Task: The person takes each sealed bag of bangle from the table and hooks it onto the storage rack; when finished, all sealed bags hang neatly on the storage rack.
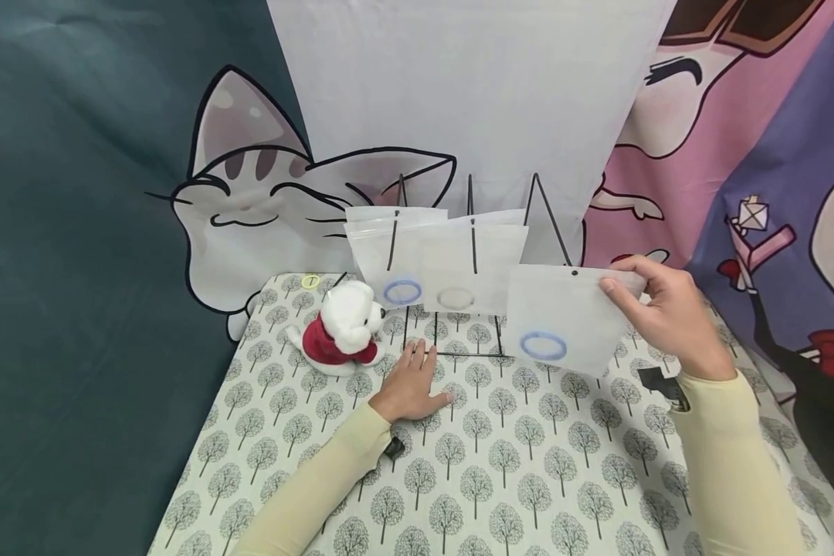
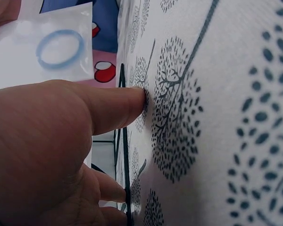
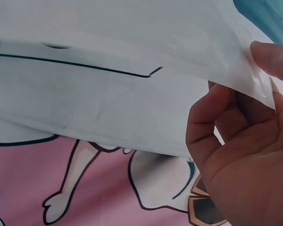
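Note:
My right hand (image 1: pixel 674 316) pinches the upper right corner of a white translucent zip bag (image 1: pixel 577 309) between thumb and fingers. Inside that bag is a blue ring (image 1: pixel 524 347), also seen in the left wrist view. The bag's punched hole lies at the tip of a black wire hook (image 1: pixel 552 218), and its right side is drawn out toward me. My left hand (image 1: pixel 410 390) lies with straight fingers on the patterned cloth, fingertips at the front bar (image 1: pixel 469 354) of the black wire rack. In the right wrist view, the held bag's edge (image 3: pixel 240 80) runs between thumb and fingers.
More zip bags (image 1: pixel 472 251) hang on the other two hooks, one showing a blue ring (image 1: pixel 403 300), another a pale ring (image 1: pixel 455 307). A white plush dog (image 1: pixel 350 309) in red sits left of the rack. Behind it lies a yellow ring (image 1: pixel 304 282). Printed curtains (image 1: pixel 472 93) stand behind.

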`<state>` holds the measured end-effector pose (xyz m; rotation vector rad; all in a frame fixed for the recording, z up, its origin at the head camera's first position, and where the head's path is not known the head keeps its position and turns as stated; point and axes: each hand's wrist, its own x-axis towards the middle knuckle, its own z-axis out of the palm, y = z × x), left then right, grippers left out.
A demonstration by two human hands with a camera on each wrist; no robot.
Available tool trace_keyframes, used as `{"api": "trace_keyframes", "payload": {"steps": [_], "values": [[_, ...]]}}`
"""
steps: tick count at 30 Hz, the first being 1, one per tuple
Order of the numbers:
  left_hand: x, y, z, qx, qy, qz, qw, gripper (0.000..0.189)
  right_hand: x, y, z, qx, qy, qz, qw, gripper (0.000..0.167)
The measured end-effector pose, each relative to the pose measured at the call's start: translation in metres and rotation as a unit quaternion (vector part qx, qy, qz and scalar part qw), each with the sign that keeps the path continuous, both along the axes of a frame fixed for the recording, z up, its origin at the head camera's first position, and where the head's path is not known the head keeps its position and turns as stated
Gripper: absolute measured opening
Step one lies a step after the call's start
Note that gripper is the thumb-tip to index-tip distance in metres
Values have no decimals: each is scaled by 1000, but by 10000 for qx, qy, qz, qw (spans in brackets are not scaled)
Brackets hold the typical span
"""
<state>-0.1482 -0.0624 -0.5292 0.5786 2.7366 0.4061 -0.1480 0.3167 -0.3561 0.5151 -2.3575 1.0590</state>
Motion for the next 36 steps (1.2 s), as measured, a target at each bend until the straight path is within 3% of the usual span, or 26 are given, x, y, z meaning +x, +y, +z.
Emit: {"api": "trace_keyframes", "payload": {"steps": [11, 20, 27, 36], "values": [[2, 0, -1, 82, 10, 34, 10000, 101, -31, -1, -6, -229, -168, 104, 9995, 6], [2, 0, 2, 126, 55, 16, 9999, 100, -59, -2, -11, -736, -582, 239, 9953, 11], [1, 0, 0, 56, 61, 24, 10000, 101, -81, -3, -11, -946, -827, 61, 9921, 17], [1, 0, -1, 50, 73, -6, 10000, 100, -86, -19, 7, -1154, -942, 202, 9886, 19]]}}
